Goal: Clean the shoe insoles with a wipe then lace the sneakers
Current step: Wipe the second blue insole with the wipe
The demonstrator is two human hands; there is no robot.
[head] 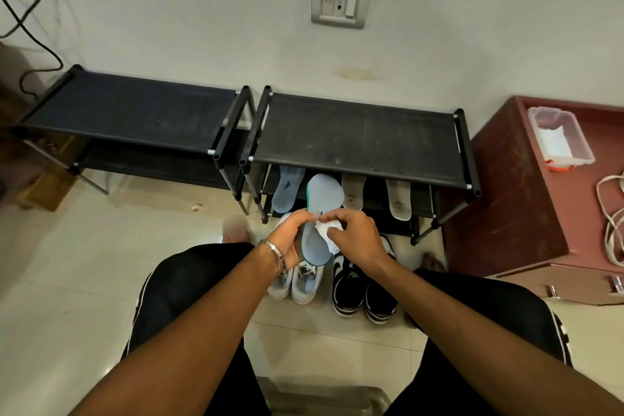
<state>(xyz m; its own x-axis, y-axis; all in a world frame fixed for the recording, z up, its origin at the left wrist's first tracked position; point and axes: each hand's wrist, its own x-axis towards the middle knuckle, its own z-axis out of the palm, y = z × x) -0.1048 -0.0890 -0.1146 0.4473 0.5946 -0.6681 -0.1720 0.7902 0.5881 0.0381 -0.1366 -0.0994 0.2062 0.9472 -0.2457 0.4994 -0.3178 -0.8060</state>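
The left hand (293, 236) grips a pale blue insole (320, 213) by its edge, held above the white sneakers (297, 284), while the right hand (354, 240) pinches a crumpled white wipe (327, 234) against its middle, fingertips hidden behind the wipe. Three more insoles lean under the black rack (358, 138), tops cut off by the shelf. Black sneakers (361, 290) sit beside, toes hidden behind the right wrist.
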